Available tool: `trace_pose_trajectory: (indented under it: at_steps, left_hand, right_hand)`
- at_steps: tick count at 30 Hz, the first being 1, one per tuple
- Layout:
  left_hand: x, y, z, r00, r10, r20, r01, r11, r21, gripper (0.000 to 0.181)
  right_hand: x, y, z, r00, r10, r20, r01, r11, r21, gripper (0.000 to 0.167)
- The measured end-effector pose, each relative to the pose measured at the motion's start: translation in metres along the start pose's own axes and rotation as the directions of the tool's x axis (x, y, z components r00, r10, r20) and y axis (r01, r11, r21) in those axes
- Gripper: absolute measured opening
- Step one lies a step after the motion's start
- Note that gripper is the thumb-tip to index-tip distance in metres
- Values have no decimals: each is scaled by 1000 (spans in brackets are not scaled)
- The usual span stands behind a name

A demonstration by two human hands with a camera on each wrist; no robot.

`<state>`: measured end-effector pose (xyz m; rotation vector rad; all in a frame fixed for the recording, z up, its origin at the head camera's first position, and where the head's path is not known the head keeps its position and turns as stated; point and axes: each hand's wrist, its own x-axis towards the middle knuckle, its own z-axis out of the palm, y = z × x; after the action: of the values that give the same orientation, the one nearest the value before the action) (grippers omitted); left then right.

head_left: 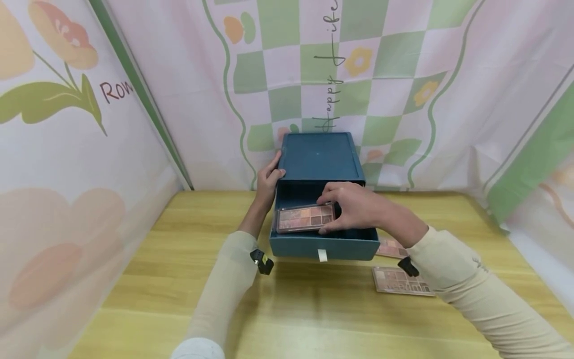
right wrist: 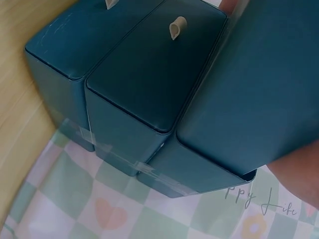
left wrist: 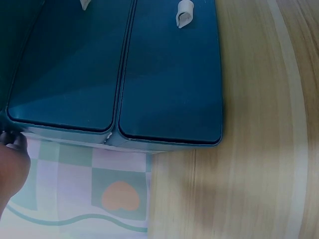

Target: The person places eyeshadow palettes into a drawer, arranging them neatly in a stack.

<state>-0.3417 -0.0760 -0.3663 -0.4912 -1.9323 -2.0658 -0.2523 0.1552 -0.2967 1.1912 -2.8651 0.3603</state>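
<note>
A blue drawer cabinet [head_left: 320, 157] stands on the table with its top drawer [head_left: 298, 248] pulled out. My left hand [head_left: 267, 182] grips the cabinet's upper left side, the thumb over its top edge. In the left wrist view only part of the left hand [left wrist: 12, 167] shows at the cabinet's corner. My right hand [head_left: 354, 205] pinches the right end of an eyeshadow palette [head_left: 305, 218], tilted over the open drawer. The right wrist view shows the drawer's side [right wrist: 259, 84] and a bit of the right hand's forearm side; the fingers are hidden there.
Two more eyeshadow palettes lie on the table to the right: one palette [head_left: 396, 280] in front, another palette [head_left: 391, 248] partly behind the right arm. Lower drawers [right wrist: 134, 69] with pull tabs are shut. A patterned curtain [head_left: 188, 99] hangs behind the wooden table [head_left: 179, 279].
</note>
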Motion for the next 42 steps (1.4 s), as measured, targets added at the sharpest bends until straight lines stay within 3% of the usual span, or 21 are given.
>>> trace_pose_trajectory:
  at_steps: [13, 20, 24, 30, 33, 39, 42]
  left_hand:
    - [0, 1, 1, 1000, -8, -8, 8, 1000, 0, 66]
    - [-1, 0, 1, 1000, -10, -5, 10, 1000, 1, 66]
    - [-1, -2, 1, 1000, -8, -2, 8, 1000, -14, 67]
    - [0, -3, 1, 1000, -5, 2, 5, 1000, -24, 68]
    - [0, -4, 2, 1000, -10, 1, 10, 1000, -29, 69]
    - [0, -2, 2, 1000, -10, -12, 9, 1000, -24, 66]
    - [1, -2, 1, 1000, -14, -9, 14, 999, -35, 66]
  right_hand:
    - [-14, 1, -6, 996, 21, -84, -24, 999, -35, 56]
    - [-34, 7, -11, 990, 3, -138, -7, 1000, -24, 39]
    - [-46, 12, -13, 974, -27, -224, 26, 1000, -7, 30]
    - [-65, 19, -13, 917, -87, -390, 103, 995, 19, 22]
    - [-75, 23, -12, 897, -86, -434, 111, 993, 31, 23]
    - [-91, 30, -12, 891, -33, -453, 81, 993, 88, 24]
    - [-100, 37, -9, 898, 4, -440, 55, 991, 121, 25]
